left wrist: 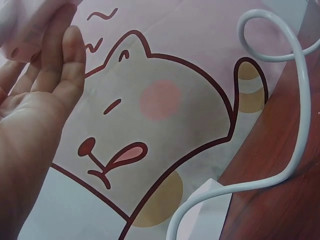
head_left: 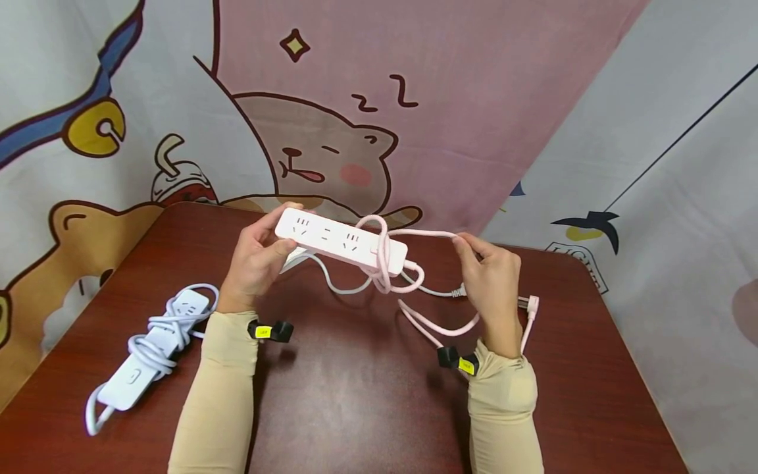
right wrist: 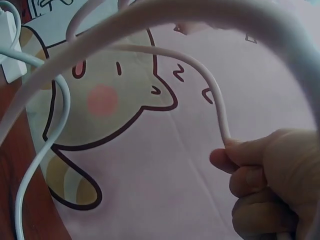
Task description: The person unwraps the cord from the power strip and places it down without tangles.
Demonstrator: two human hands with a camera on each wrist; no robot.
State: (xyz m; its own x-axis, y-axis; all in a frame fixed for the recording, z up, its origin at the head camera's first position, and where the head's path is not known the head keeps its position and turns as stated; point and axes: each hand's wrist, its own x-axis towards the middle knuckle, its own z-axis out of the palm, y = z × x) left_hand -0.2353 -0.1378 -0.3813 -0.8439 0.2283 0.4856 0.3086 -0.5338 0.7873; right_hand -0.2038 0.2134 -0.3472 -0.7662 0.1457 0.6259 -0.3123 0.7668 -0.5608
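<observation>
Above the middle of the table, my left hand (head_left: 251, 263) holds a white power strip (head_left: 314, 236) by its left end, thumb in front and fingers behind. A pink cord (head_left: 423, 233) loops around the strip's right end. My right hand (head_left: 496, 283) pinches that cord between thumb and forefinger, off to the strip's right. Below the hand, more of the cord hangs in a bend, and its pink plug (head_left: 533, 305) shows beside the right wrist. In the right wrist view, the pinched cord (right wrist: 218, 95) runs up from the fingertips. Only the strip's end (left wrist: 30, 30) appears in the left wrist view.
At the left of the brown table (head_left: 349, 395) lies another power strip (head_left: 126, 383), wrapped in its own pale cord. Behind the held strip is a further white strip (head_left: 295, 261), mostly hidden, with a loose white cord (head_left: 340, 291). A printed curtain (head_left: 462, 131) hangs behind.
</observation>
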